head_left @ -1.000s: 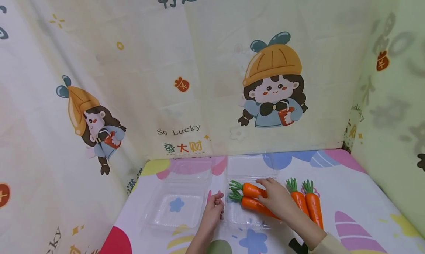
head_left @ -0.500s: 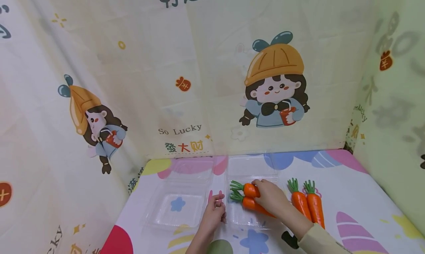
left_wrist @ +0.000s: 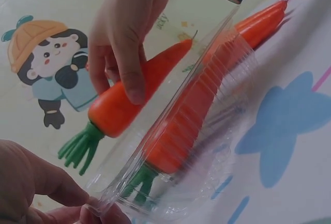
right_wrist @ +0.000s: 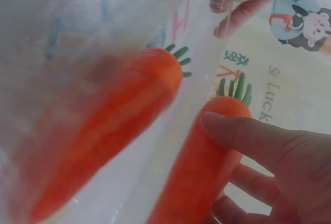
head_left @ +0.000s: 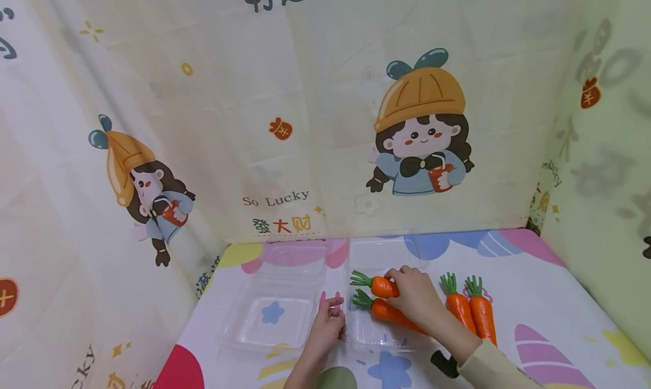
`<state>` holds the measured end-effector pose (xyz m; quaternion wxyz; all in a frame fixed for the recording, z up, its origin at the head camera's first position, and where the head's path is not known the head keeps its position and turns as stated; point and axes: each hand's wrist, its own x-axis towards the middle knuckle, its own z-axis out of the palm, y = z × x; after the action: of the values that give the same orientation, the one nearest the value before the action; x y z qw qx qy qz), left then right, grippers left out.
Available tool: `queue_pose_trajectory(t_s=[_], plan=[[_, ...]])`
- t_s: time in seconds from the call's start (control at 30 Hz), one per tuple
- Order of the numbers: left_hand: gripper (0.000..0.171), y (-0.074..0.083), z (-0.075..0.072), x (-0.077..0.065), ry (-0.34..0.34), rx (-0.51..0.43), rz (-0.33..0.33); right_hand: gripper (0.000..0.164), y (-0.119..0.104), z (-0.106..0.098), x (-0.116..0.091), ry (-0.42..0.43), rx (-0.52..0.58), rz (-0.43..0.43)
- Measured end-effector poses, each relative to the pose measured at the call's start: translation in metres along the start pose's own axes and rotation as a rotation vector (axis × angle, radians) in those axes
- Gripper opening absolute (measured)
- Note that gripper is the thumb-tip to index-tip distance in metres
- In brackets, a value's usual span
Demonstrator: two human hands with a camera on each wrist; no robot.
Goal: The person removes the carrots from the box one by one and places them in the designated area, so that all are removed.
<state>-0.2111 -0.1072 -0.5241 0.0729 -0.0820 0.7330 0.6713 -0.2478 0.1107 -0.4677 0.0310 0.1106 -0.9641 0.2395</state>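
My right hand [head_left: 419, 298] grips an orange toy carrot [head_left: 382, 287] near its thick end, green leaves pointing left. In the left wrist view, the thumb [left_wrist: 132, 81] lies along that carrot's side and its thin tip points up. A second carrot [head_left: 394, 314] lies slanted in the right-hand clear plastic box [head_left: 373, 335], just nearer to me than the held one. My left hand [head_left: 328, 327] is at that box's left edge. In the left wrist view, its fingers [left_wrist: 57, 182] pinch the corner of the box's rim.
Another clear plastic box [head_left: 244, 327] with its lid folded back stands on the left. Right of the boxes, two more carrots [head_left: 459, 307] lie side by side on the patterned tablecloth [head_left: 529, 298]. Printed cloth [head_left: 325, 95] hangs behind and at both sides.
My right hand has shifted left along the upper carrot and taken hold of it. That carrot has moved up and away from the lower one, opening a gap. My left hand stays at the box.
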Motion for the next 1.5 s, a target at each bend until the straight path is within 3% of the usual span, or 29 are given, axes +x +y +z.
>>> queue_pose_trajectory(t_s=[0.1,0.37,0.63,0.87,1.03,1.5], plan=[[0.046,-0.001,-0.001,0.0,-0.006,-0.002,0.01,0.04,0.0,-0.004,0.0,0.024,0.004,-0.01],[0.046,0.0,-0.002,0.0,-0.012,0.005,0.004,0.044,0.002,-0.017,0.002,0.009,0.146,0.036],[0.048,0.001,-0.003,-0.001,-0.031,-0.018,0.022,0.048,0.004,-0.028,0.004,-0.026,0.279,0.141],[0.048,-0.001,-0.004,0.0,-0.033,-0.013,0.021,0.075,0.004,-0.028,0.003,-0.074,0.36,0.215],[0.047,0.001,-0.003,0.0,-0.037,-0.014,0.012,0.073,0.009,-0.027,0.001,-0.087,0.433,0.232],[0.048,-0.002,-0.003,0.004,-0.027,-0.013,-0.013,0.073,0.036,-0.033,-0.017,-0.103,0.396,0.269]])
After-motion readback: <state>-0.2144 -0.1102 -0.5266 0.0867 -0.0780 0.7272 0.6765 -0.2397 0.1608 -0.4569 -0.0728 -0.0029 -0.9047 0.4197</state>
